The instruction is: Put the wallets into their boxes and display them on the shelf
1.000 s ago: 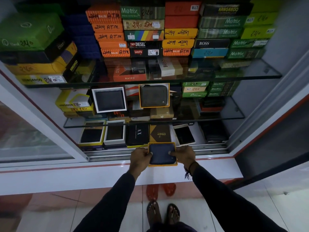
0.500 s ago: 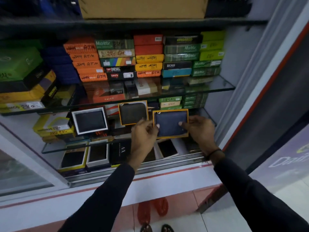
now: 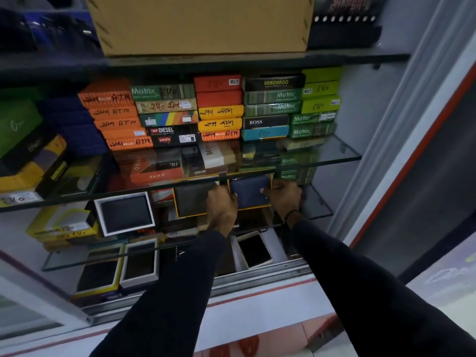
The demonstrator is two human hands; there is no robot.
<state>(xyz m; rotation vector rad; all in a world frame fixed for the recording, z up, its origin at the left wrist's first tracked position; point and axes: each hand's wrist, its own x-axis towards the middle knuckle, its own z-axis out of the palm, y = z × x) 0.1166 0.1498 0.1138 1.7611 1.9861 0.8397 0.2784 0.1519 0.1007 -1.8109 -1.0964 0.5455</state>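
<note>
A dark blue wallet in an open yellow-rimmed box (image 3: 249,192) stands upright on the middle glass shelf (image 3: 316,202), just under the upper glass shelf (image 3: 332,157). My left hand (image 3: 222,207) grips its left edge and my right hand (image 3: 284,199) grips its right edge. Directly to its left stands a dark grey wallet in a yellow-rimmed box (image 3: 192,200), partly behind my left hand. Further left a black wallet in a white-rimmed box (image 3: 125,213) leans upright.
Stacks of closed wallet boxes (image 3: 219,109) fill the upper glass shelf. A large cardboard box (image 3: 201,24) sits on the top shelf. Several open boxed wallets (image 3: 140,262) lie on the bottom level behind the sliding-door track (image 3: 231,284). A white ledge (image 3: 257,302) runs in front.
Both hands lifted the blue boxed wallet from the ledge up to the middle shelf and pushed it back beside the grey boxed wallet. My view tilted upward.
</note>
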